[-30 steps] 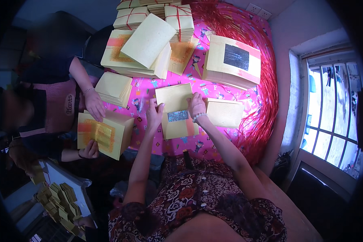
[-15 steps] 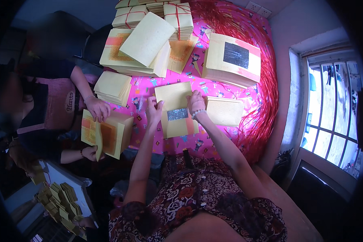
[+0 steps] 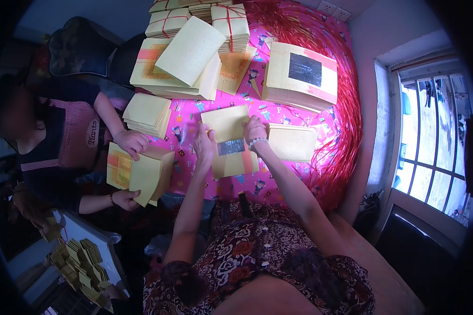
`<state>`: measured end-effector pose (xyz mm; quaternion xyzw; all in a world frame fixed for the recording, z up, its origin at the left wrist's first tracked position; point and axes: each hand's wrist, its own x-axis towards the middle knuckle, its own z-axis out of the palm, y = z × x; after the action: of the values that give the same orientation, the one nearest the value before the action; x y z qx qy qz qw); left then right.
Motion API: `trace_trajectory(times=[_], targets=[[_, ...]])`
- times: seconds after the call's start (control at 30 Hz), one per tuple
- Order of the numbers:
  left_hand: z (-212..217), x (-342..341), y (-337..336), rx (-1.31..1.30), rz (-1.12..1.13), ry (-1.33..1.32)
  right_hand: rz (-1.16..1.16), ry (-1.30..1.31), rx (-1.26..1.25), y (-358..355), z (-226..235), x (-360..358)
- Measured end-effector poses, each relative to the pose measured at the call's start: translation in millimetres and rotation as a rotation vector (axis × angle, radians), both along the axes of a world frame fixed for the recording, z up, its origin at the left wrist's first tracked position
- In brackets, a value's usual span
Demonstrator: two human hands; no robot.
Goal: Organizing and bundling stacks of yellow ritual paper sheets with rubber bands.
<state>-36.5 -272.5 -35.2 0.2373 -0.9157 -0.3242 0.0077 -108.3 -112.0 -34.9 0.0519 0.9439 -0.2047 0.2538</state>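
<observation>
Yellow paper stack (image 3: pixel 230 143) on pink table (image 3: pixel 278 181): left hand (image 3: pixel 204 146) and right hand (image 3: pixel 255 131) grip its top sheet at opposite edges.

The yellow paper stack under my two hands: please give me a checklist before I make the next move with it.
1. Left hand on the yellow paper stack: ok.
2. Right hand on its top sheet: ok.
3. Stack rests on the pink cloth: ok.
4. Neighbouring stack on the right lies apart: ok.
5. Co-worker's hands stay away, on another bundle: ok.
6. Only one sheet pinched: cannot tell.
</observation>
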Motion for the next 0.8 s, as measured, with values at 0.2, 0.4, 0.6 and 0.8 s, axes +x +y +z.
trace_trajectory(times=[0.2, 0.4, 0.6, 0.8], targets=[[12, -8, 16, -0.413, -0.162, 0.017, 0.035, 0.011, 0.050, 2, -2, -1], [19, -10, 24, -0.161, -0.237, -0.219, 0.022, -0.040, 0.017, 3, 1, -3], [23, -13, 34, -0.191, -0.227, -0.258, 0.048, 0.026, -0.007, 2, 11, 2], [20, -10, 34, -0.239, -0.218, -0.266, 0.220, 0.241, -0.006, -8, 34, 14]])
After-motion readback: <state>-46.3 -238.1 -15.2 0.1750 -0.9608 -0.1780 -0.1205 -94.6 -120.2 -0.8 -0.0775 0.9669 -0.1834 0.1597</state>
